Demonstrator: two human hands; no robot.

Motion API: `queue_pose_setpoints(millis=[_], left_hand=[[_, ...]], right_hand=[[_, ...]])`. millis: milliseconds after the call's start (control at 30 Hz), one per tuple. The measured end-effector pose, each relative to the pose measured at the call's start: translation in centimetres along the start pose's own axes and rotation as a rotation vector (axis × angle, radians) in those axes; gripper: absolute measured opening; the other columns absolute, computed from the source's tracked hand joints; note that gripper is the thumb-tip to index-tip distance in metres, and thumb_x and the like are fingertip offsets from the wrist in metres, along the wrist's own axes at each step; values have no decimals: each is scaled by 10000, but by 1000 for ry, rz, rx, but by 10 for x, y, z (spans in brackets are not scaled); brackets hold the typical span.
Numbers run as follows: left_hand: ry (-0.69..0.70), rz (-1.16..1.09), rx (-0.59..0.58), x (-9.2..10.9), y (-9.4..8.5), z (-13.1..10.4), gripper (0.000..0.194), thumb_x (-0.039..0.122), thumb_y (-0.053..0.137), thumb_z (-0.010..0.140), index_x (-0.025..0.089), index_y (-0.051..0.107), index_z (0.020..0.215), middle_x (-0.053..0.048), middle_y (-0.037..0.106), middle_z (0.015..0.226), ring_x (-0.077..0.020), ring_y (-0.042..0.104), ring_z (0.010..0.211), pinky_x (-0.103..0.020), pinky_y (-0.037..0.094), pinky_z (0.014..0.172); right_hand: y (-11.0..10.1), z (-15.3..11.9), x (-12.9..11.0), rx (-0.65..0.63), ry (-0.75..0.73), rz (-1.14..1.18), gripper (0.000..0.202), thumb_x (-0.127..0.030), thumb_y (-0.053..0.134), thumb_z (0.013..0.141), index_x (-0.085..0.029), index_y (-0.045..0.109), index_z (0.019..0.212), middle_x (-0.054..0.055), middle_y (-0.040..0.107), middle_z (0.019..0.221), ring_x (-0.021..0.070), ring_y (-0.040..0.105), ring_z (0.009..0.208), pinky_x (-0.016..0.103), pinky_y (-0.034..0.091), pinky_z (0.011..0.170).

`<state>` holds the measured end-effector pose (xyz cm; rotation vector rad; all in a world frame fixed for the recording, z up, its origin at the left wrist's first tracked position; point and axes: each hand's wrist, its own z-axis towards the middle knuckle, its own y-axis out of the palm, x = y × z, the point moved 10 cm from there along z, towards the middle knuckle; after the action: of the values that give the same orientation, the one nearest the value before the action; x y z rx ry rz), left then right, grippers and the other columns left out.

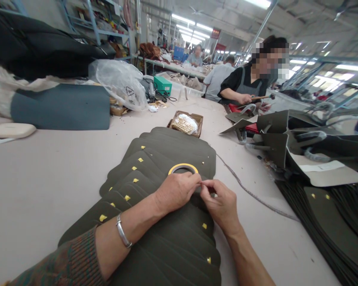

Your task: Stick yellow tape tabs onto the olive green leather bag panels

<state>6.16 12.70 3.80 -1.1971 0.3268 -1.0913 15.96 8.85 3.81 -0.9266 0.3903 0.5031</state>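
Observation:
A roll of yellow tape (183, 165) sits at my left hand (177, 191), which is closed around its near side. My right hand (220, 202) is in a pinch, its fingertips meeting those of the left. Whatever is between the right fingertips is too small to make out. Beneath both hands spreads an overlapping stack of dark olive, leather-like panels (170, 147). Small yellow tape pieces (127, 197) dot the panels' left edges, and a few more (204, 226) lie on the right side.
Beyond the panels, an open box (199, 125) holds gold-coloured bits and a clear bag. A cord (241, 184) runs across the table (56, 171). Olive bag parts (274, 137) and stacked dark strips (331, 222) crowd the right. Across the table, a co-worker (250, 81) holds a hammer.

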Motion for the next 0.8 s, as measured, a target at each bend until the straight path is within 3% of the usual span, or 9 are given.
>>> queue_pose_setpoints(millis=[167, 267, 367, 433, 533, 667, 800], left_hand=[[30, 66, 134, 7, -11, 1, 200, 214, 384, 946, 192, 567, 869, -19, 611, 803, -166, 588, 729, -265, 437, 621], [43, 12, 215, 9, -19, -2, 227, 240, 352, 970, 189, 558, 887, -17, 619, 818, -150, 598, 764, -253, 452, 671], [20, 3, 237, 1, -20, -3, 212, 259, 353, 984, 186, 543, 925, -19, 634, 869, -145, 609, 810, -250, 466, 710], [2, 23, 238, -6, -19, -2, 203, 262, 357, 987, 180, 538, 945, -29, 638, 897, -151, 610, 842, -259, 474, 738], [-1, 56, 224, -11, -18, 1, 200, 254, 356, 988, 174, 539, 970, -42, 637, 905, -159, 602, 869, -275, 479, 776], [12, 83, 165, -10, -10, 3, 173, 231, 381, 978, 179, 544, 1004, -46, 641, 950, -176, 584, 920, -298, 479, 821], [-11, 125, 84, -13, 0, 6, 171, 209, 399, 963, 176, 556, 1020, -60, 637, 960, -201, 562, 953, -339, 470, 853]], right_hand=[[17, 1, 38, -19, 437, 421, 180, -330, 599, 767, -166, 672, 767, -5, 632, 586, 127, 569, 494, 245, 475, 500], [12, 0, 67, 61, 582, 486, 245, -384, 647, 717, -142, 666, 754, -10, 603, 551, 128, 551, 466, 258, 481, 480], [-12, 2, 88, 183, 557, 352, 284, -423, 637, 742, -146, 674, 797, 21, 656, 634, 160, 612, 580, 292, 512, 599], [-21, 4, 91, 192, 492, 226, 285, -429, 602, 785, -167, 686, 857, 47, 705, 770, 186, 654, 732, 318, 508, 724], [-14, 4, 90, 97, 454, 134, 284, -432, 574, 808, -184, 692, 879, 61, 718, 857, 205, 662, 814, 340, 494, 788], [3, -3, 90, 24, 522, 319, 325, -453, 628, 764, -158, 674, 893, 54, 695, 735, 192, 654, 650, 327, 531, 664], [-11, 3, 75, 100, 366, 145, 263, -413, 595, 804, -185, 681, 905, 60, 709, 834, 188, 653, 747, 333, 519, 757]])
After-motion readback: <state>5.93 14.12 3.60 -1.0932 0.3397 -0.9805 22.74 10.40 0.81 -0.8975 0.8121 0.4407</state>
